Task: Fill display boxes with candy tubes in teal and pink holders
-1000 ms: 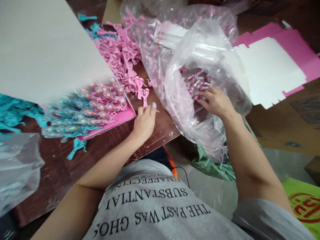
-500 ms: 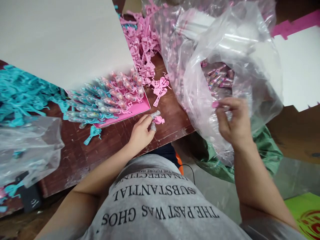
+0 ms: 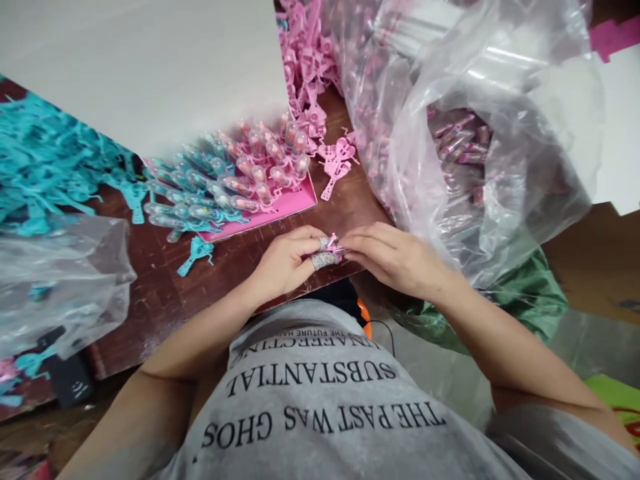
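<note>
Near the table's front edge my two hands meet. My left hand [image 3: 286,263], grey wrapping on its thumb and a fingertip, pinches a small pink plastic piece [image 3: 333,241]. Against that piece my right hand [image 3: 400,259] is closed, its fingertips on a small tube-like part that they mostly cover. Behind my hands, clear-topped tubes with coloured filling [image 3: 233,183] stand in rows on teal and pink plastic pieces in a pink-edged box [image 3: 295,200]. A loose pink piece [image 3: 336,163] and a loose teal piece [image 3: 197,255] lie by the box.
Heaps of teal pieces [image 3: 45,167] and pink pieces [image 3: 311,73] flank the box's raised white lid [image 3: 150,60]. At the right, an open clear plastic bag [image 3: 415,160] holds small wrapped tubes [image 3: 460,143]. Another clear bag [image 3: 65,267] lies at the left.
My right hand has come left from the open bag, carrying a small pink-ended part, to meet my left hand. The left hand still pinches the pink piece.
</note>
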`<state>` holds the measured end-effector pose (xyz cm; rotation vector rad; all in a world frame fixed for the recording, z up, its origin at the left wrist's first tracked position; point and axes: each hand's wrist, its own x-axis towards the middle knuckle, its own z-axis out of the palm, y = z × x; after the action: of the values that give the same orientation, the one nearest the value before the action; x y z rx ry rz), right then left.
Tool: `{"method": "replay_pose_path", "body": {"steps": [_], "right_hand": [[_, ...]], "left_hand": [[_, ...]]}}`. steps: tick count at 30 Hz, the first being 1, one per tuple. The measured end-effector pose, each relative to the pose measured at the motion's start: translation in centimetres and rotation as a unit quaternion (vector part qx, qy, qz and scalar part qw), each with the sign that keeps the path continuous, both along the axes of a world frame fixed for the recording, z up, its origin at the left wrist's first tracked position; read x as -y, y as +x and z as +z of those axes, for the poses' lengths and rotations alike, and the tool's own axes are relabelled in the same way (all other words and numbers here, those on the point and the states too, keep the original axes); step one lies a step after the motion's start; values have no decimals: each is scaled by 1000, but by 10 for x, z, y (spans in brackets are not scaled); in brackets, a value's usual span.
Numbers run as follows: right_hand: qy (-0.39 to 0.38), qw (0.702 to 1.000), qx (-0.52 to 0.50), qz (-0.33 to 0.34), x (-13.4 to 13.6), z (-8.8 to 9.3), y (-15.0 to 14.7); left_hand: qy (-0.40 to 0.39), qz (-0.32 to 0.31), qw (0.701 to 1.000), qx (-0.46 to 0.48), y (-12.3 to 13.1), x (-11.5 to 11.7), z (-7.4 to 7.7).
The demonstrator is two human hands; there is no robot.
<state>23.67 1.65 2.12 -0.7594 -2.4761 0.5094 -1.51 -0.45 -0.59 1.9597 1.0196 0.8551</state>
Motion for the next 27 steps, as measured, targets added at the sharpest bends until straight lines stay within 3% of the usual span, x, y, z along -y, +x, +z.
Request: {"method": "replay_pose_path", "body": {"steps": [2, 4, 7, 9, 13, 16, 18, 21, 24, 27], "right_hand": [[-33, 999, 10, -10, 0, 0, -6], [-133, 990, 3, -43, -1, -2, -10], [-311, 945, 12, -103, -5, -7, -10], [-347, 931, 5, -114, -7, -9, -6], [-278, 953, -23, -117, -5, -10, 4], [-290, 945, 19, -152, -6, -8, 12], [-253, 947, 24, -198, -12, -6, 25], [-119, 936, -25, -331, -35, -8, 65], [-23, 913, 9, -406, -65, -32, 116], [1, 932, 79, -355, -84, -67, 148]], "left_hand": [[55, 17, 997, -45, -2, 3, -2], [125, 34, 986, -105, -3, 5, -4], [226, 39, 954, -191, -4, 4, -8], [243, 41, 947, -207, -5, 0, -11], [193, 39, 964, -177, -1, -9, -16], [137, 3, 980, -141, 5, -14, -16], [60, -11, 993, -102, 9, -17, -15], [-92, -2, 996, -15, 13, -21, -16], [-240, 22, 965, 101, 16, -22, -22], [-307, 68, 932, 180, 18, -21, -29]]}}
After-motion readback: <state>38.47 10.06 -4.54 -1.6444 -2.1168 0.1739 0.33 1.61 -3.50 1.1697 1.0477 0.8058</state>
